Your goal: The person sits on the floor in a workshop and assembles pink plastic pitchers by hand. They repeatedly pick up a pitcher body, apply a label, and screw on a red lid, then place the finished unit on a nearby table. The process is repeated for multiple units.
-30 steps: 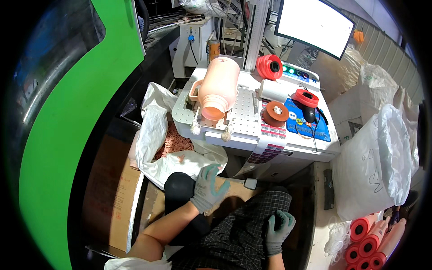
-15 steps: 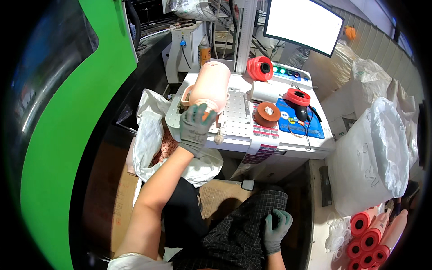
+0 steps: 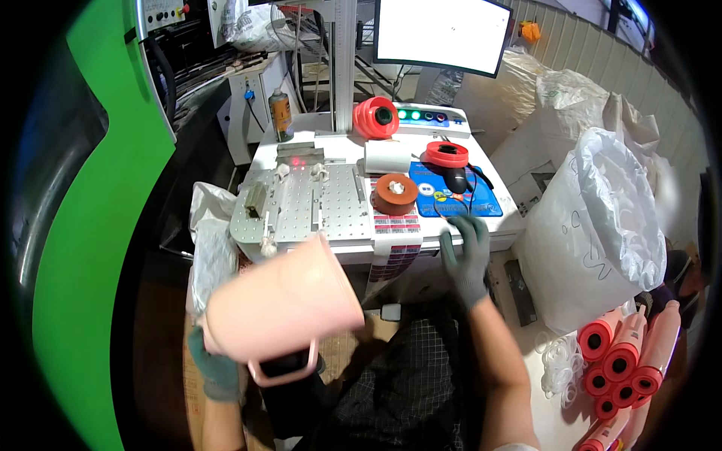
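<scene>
My left hand (image 3: 218,368), in a grey-green glove, is closed around the narrow end of a large pink jug (image 3: 278,304). The jug lies tilted on its side in the air, its wide end toward the right and its loop handle facing down. It hangs over my lap, in front of the desk. My gloved right hand (image 3: 467,255) is raised at the desk's front edge, fingers apart and holding nothing. Beyond the jug, a perforated metal plate (image 3: 293,199) carries metal blocks and small pale lumps; red light spots show on its rear block.
On the desk are a brown tape roll (image 3: 395,194), a white roll (image 3: 387,157), red rings (image 3: 447,155), a black mouse (image 3: 455,180) and a spray can (image 3: 280,115). A white sack (image 3: 560,248) and pink bottles (image 3: 620,357) stand at right. A green machine panel curves along the left.
The pink jug has come off the perforated plate, toward me and down, in my left hand. My right hand has risen from my lap to the desk edge. The view has shifted.
</scene>
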`<state>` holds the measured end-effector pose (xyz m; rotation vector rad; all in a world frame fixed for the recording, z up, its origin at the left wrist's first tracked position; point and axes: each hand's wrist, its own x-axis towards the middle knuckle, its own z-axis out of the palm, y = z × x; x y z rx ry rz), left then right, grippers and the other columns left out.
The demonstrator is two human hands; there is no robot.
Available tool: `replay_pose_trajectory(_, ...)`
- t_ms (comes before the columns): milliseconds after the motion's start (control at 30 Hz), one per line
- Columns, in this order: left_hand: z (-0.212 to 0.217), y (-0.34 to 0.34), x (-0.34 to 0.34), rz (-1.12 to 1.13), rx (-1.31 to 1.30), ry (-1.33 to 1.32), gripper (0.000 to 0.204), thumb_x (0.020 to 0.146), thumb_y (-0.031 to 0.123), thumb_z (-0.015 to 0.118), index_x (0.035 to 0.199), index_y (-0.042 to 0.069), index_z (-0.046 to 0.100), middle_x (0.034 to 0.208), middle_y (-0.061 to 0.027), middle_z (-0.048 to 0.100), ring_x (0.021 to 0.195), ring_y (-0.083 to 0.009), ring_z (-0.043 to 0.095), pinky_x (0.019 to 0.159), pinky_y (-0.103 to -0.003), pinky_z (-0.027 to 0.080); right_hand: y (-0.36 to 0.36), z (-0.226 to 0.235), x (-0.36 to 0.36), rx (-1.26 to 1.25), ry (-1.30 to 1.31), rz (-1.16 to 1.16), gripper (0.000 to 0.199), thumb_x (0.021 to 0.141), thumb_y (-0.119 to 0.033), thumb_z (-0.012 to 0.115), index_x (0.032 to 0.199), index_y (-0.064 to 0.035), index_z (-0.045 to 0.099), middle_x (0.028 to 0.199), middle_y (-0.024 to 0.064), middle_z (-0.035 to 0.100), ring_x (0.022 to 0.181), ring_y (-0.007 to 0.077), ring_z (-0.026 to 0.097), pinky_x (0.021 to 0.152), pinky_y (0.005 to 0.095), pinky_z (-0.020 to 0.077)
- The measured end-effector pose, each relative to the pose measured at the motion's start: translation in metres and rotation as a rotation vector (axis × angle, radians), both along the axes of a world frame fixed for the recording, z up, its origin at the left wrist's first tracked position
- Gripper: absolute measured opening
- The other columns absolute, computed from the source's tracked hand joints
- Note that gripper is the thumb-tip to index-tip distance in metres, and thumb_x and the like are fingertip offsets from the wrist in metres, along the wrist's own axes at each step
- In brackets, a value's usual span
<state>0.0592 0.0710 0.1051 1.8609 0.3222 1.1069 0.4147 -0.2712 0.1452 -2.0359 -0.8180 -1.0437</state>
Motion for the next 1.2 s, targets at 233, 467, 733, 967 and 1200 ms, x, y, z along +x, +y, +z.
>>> replay_pose_trajectory(233,-0.070,-0.005,-0.065,0.030,-0.041,0.469,0.026,0.098,0.022,0.066,0.114,0.003,0.057,0.105,-0.0069,0.063,0.101,-0.0207,0.061,0.088,-0.040,0.050,0.063,0.026,0.209,-0.662,0.082,-0.430,0.040,0.084,-0.018,0.073,0.122,-0.0085,0.068,0.146,0.0145,0.057,0.133,0.0374,0.055,0.103,0.0490,0.0515)
replay_pose_trajectory(467,-0.020,-0.044,-0.060,-0.071,-0.410,0.428,0.027,0.092,0.020,0.066,0.111,0.004,0.056,0.099,-0.0060,0.056,0.099,-0.0192,0.058,0.087,-0.038,0.049,0.061,0.016,0.239,-0.641,0.080,-0.493,0.030,0.091,-0.016,0.067,0.120,-0.0090,0.068,0.125,0.0113,0.064,0.121,0.0295,0.062,0.094,0.0441,0.0561)
replay_pose_trajectory(733,-0.009,-0.066,-0.056,-0.386,0.052,0.558,0.060,0.074,0.013,0.079,0.128,-0.002,0.055,0.120,-0.0195,0.055,0.109,-0.0358,0.059,0.097,-0.045,0.049,-0.045,0.016,-0.007,0.874,0.527,0.363,0.038,0.097,-0.019,0.074,0.124,-0.0034,0.052,0.112,0.0089,0.066,0.102,0.0232,0.068,0.093,0.0439,0.0567)
replay_pose_trajectory(967,-0.045,-0.083,-0.046,-0.217,-0.107,0.370,0.024,0.105,0.023,0.048,0.109,0.001,0.055,0.101,-0.0111,0.056,0.095,-0.0234,0.058,0.083,-0.035,0.048,-0.180,-0.179,-0.228,0.719,1.433,-0.266,0.038,0.100,-0.017,0.068,0.134,-0.0014,0.065,0.130,0.0163,0.065,0.116,0.0271,0.063,0.105,0.0408,0.0492)
replay_pose_trajectory(1200,-0.075,-0.088,-0.017,-0.213,-0.711,0.221,0.026,0.114,0.028,0.041,0.122,0.007,0.053,0.118,-0.0023,0.061,0.109,-0.0133,0.058,0.099,-0.030,0.047,-0.135,-0.120,-0.250,0.138,0.547,-0.195,0.034,0.096,-0.010,0.065,0.127,0.0019,0.069,0.106,0.0165,0.062,0.097,0.0322,0.059,0.088,0.0405,0.0497)
